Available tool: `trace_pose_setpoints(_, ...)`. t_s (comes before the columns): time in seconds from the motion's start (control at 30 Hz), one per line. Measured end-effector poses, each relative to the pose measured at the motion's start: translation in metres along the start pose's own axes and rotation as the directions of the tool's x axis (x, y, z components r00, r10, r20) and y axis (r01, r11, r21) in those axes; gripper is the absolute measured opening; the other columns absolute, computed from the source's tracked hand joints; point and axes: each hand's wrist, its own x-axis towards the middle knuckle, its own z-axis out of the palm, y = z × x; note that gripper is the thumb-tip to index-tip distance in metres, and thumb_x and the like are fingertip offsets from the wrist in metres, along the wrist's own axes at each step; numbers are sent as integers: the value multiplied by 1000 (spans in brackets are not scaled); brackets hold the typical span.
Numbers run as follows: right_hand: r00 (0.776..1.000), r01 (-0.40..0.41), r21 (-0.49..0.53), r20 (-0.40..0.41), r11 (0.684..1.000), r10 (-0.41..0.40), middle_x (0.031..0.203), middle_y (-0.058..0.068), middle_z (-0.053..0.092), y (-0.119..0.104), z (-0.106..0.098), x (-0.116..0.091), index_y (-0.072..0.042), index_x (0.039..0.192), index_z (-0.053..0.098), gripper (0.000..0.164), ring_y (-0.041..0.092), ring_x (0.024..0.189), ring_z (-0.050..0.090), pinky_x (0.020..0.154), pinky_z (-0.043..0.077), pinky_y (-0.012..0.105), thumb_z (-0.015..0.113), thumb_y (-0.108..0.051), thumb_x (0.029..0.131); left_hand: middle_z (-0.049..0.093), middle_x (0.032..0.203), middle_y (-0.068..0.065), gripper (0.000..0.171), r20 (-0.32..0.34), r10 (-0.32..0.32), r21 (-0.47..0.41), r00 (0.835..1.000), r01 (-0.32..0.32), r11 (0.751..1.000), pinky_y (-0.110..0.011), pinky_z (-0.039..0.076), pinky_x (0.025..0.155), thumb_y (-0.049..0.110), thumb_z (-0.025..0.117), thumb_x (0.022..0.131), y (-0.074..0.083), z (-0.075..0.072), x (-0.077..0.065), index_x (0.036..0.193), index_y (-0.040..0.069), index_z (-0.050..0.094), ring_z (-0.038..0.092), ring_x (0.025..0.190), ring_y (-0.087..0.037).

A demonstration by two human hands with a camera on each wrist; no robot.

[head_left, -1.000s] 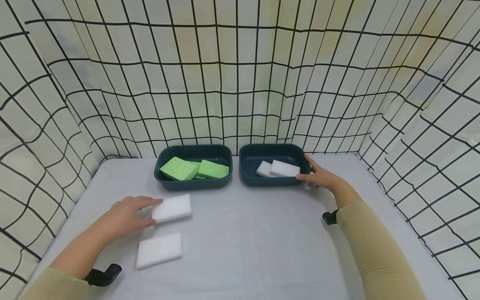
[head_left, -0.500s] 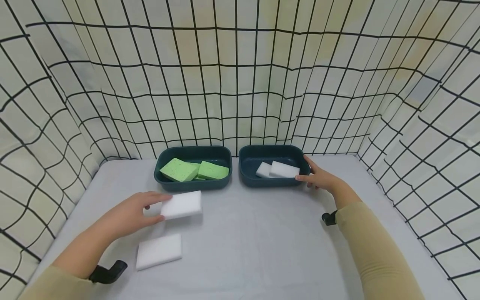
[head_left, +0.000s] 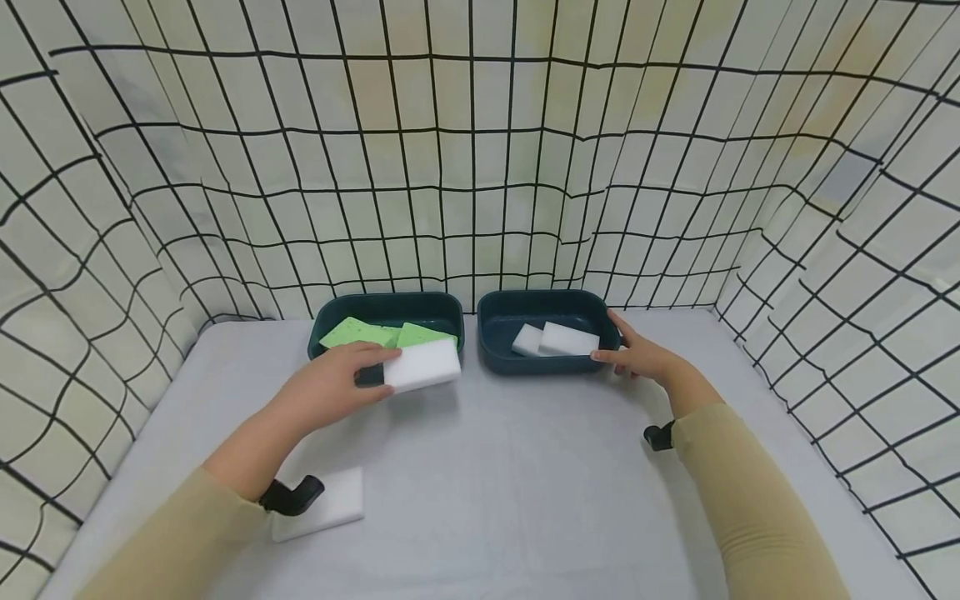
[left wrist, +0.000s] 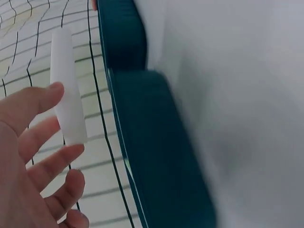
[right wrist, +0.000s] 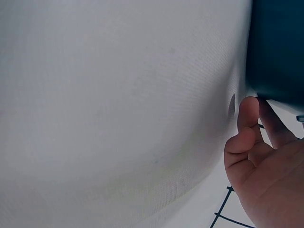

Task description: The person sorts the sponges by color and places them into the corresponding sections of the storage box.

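Observation:
My left hand (head_left: 330,385) pinches a white sponge (head_left: 423,365) between thumb and fingers, raised over the front rim of the left dark teal bin (head_left: 386,305). In the left wrist view the sponge (left wrist: 69,95) appears edge-on, held above the bin wall (left wrist: 147,137). Green sponges (head_left: 360,333) lie in that bin, partly hidden by the held sponge and hand. My right hand (head_left: 637,350) grips the right end of the second teal bin (head_left: 540,364), thumb at its front rim. Two white sponges (head_left: 568,339) lie in it. The right wrist view shows curled fingers (right wrist: 248,114) against the bin.
Another white sponge (head_left: 341,500) lies on the white-covered table (head_left: 525,483) at the front left, partly covered by the left wrist's black camera mount (head_left: 292,497). A black grid with white cloth behind (head_left: 495,200) encloses the back and both sides.
My left hand has lifted the white sponge off the table and carried it right and toward the back, up to the left bin's front edge. The right hand stays at its bin.

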Motion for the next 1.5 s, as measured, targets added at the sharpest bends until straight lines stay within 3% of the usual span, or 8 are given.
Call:
trace_pose_setpoints(0.3, 1000, -3, 17, 3, 1000, 3, 159, 25, 14, 1, 0, 1, -36, 157, -14, 107, 36, 113, 55, 99, 44, 55, 66, -58, 89, 50, 146, -7, 59, -7, -38, -20, 999, 38, 999, -52, 47, 100, 44, 70, 91, 47, 18, 58, 146, 30, 52, 48, 130, -31)
trace_pose_setpoints(0.7, 1000, 6, 0, 5, 1000, -6, 157, 27, 17, 3, 0, 2, -37, 157, -15, 108, 36, 115, 55, 100, 42, 56, 64, -63, 87, 43, 153, -4, 57, 14, -52, -6, 999, 52, 999, -52, 39, 108, 40, 67, 94, 68, 38, 113, 147, 33, 50, 38, 140, -32)
trace_pose_setpoints(0.97, 1000, -11, 24, -2, 1000, 11, 158, 23, 20, 3, 1, 2, -40, 157, -13, 108, 35, 116, 55, 103, 40, 56, 66, -63, 86, 48, 150, -5, 52, 29, -54, -6, 998, 54, 999, -50, 41, 107, 31, 68, 93, 76, 45, 141, 144, 29, 54, 41, 138, -32)
trace_pose_setpoints(1.17, 1000, -11, 32, -4, 999, 11, 157, 23, 21, 3, 1, 1, -42, 157, -12, 111, 34, 116, 56, 103, 40, 57, 68, -66, 83, 48, 150, -5, 50, 53, -66, 15, 996, 66, 998, -49, 44, 102, 29, 66, 94, 80, 50, 155, 143, 29, 55, 46, 133, -34)
trace_pose_setpoints(1.33, 1000, -12, 35, -11, 999, 12, 155, 23, 24, 6, -1, 3, -42, 157, -11, 110, 34, 114, 56, 102, 42, 55, 68, -65, 83, 52, 146, -5, 47, 50, -35, 24, 998, 33, 999, -51, 42, 102, 29, 68, 93, 82, 54, 165, 139, 30, 60, 50, 127, -34)
trace_pose_setpoints(1.5, 1000, -14, 36, -13, 999, 15, 156, 23, 23, 5, -2, 3, -42, 157, -11, 109, 34, 116, 56, 101, 42, 55, 68, -63, 85, 52, 145, -9, 46, 112, -29, 42, 993, 25, 999, -53, 37, 105, 27, 67, 93, 82, 60, 173, 138, 32, 60, 43, 129, -38)
